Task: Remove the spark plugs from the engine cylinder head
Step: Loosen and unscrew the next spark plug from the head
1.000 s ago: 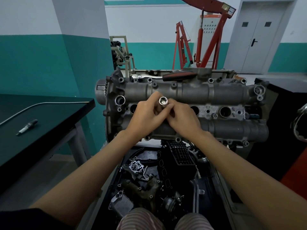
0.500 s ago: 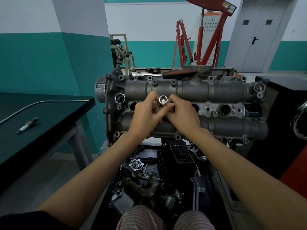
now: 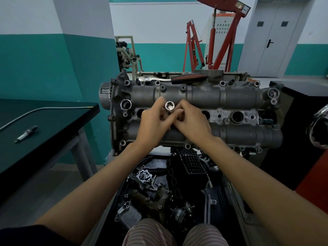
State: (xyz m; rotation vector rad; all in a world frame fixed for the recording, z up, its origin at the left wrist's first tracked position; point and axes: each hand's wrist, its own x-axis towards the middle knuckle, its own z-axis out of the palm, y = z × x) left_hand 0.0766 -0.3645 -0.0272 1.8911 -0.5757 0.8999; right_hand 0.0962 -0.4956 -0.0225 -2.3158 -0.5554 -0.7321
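Both hands pinch a chrome spark plug socket [image 3: 169, 106]: the left hand [image 3: 152, 126] and right hand [image 3: 192, 124] curl their fingers round its shaft above a middle plug well of the engine cylinder head [image 3: 230, 135]. One spark plug [image 3: 26, 134] lies on the dark table's [image 3: 53, 125] left part; the ratchet [image 3: 170, 79] rests along the head's far edge (unattached). Tilted, the socket could bind in the well or drop its plug

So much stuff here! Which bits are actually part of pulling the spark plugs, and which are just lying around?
Part of the job:
- cylinder head
- socket, held by left hand and right hand
- ratchet resting on the head
- spark plug on the table

Just lying about:
- engine hoist
- loose parts below
- hose
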